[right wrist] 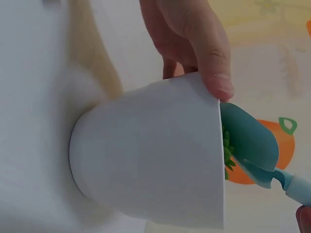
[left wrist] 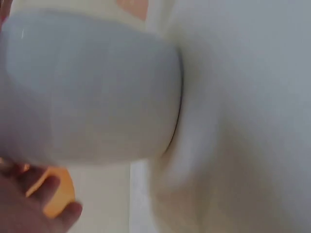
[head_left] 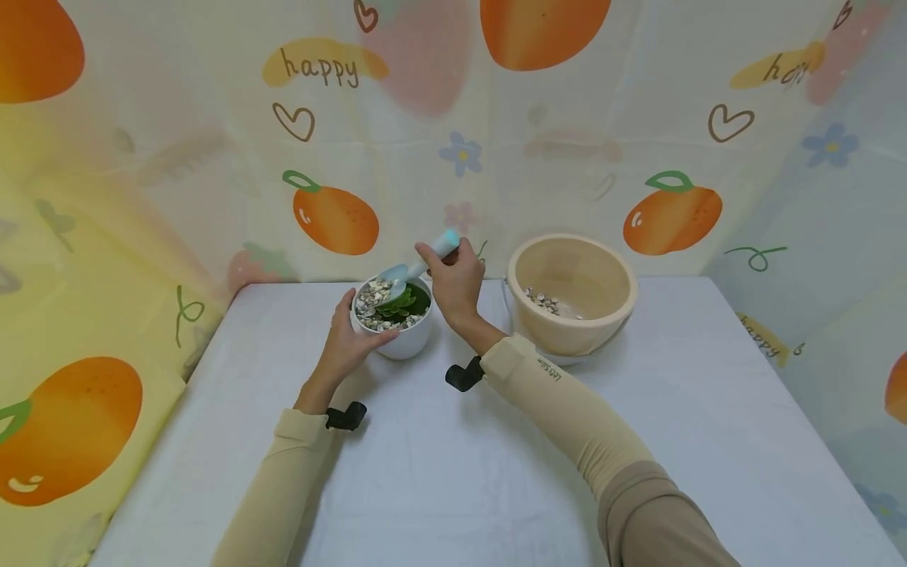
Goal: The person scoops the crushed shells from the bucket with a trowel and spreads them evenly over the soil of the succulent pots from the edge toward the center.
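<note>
Left hand (head_left: pixel 345 340) grips the pot's (head_left: pixel 405 345) side, right hand (head_left: pixel 459 290) the trowel (head_left: pixel 444 245) above.

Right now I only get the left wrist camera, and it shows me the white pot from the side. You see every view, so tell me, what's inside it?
Observer: In the white pot there is a green plant with small pale pebbles beside it.
Operator: And what is the right hand doing?
Observer: The right hand grips the handle of a light-blue trowel.
Operator: Are there pebbles anywhere besides the pot?
Observer: Yes, some lie inside the beige bucket, which stands to the pot's right in the head view.
</note>
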Demonstrator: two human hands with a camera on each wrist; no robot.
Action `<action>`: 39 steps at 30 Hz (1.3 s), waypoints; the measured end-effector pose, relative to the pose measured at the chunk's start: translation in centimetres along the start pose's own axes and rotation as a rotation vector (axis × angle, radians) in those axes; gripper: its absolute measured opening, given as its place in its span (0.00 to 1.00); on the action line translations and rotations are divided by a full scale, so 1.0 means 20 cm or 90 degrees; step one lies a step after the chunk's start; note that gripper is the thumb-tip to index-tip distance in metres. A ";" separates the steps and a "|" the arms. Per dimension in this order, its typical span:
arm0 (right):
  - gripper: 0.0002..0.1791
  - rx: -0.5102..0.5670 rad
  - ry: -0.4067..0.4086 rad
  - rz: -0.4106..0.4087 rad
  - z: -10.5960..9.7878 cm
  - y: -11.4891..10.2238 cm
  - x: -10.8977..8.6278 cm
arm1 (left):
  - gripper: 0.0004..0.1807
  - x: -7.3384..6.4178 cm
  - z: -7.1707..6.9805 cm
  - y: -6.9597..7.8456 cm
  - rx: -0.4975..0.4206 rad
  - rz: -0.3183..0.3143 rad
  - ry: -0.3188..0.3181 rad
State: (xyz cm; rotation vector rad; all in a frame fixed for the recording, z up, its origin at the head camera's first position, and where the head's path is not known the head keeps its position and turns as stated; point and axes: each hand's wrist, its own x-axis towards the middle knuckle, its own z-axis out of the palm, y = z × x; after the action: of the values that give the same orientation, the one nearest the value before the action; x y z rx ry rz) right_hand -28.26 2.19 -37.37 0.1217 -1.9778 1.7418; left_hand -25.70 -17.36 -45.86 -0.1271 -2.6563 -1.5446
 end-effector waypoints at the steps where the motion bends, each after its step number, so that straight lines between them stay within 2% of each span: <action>1: 0.17 0.000 -0.001 -0.001 0.00 0.00 0.00 | 0.62 0.01 -0.02 -0.01 -0.006 0.005 -0.016; 5: 0.18 0.006 -0.004 -0.003 0.01 0.01 -0.01 | 0.63 0.06 -0.06 -0.02 -0.028 0.007 -0.073; 9: 0.18 0.008 -0.009 -0.003 0.02 0.01 -0.02 | 0.63 0.07 -0.07 -0.02 -0.039 -0.016 -0.091; 12: 0.18 0.001 -0.007 -0.007 0.03 0.01 -0.02 | 0.62 0.06 -0.06 -0.03 -0.047 -0.017 -0.074; 15: 0.18 -0.006 -0.008 -0.016 0.03 0.01 -0.01 | 0.62 0.06 -0.04 -0.03 -0.042 0.001 -0.044; 25: 0.17 -0.001 0.005 -0.035 0.01 -0.03 0.01 | 0.59 0.01 0.05 0.02 -0.035 0.044 0.088; 29: 0.17 0.013 0.012 -0.036 0.00 -0.03 0.01 | 0.60 -0.01 0.06 0.02 -0.006 0.043 0.109; 33: 0.17 0.016 0.007 -0.023 0.00 -0.01 0.01 | 0.61 -0.02 0.04 0.01 0.007 0.026 0.091; 39: 0.17 0.015 0.004 -0.019 0.00 0.01 -0.01 | 0.60 0.00 -0.02 -0.02 -0.007 0.022 0.013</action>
State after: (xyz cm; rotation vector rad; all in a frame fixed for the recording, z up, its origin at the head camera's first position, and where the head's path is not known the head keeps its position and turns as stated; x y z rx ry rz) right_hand -28.14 2.10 -37.65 0.1515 -1.9418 1.7443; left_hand -25.72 -17.95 -46.07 -0.1561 -2.6158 -1.5420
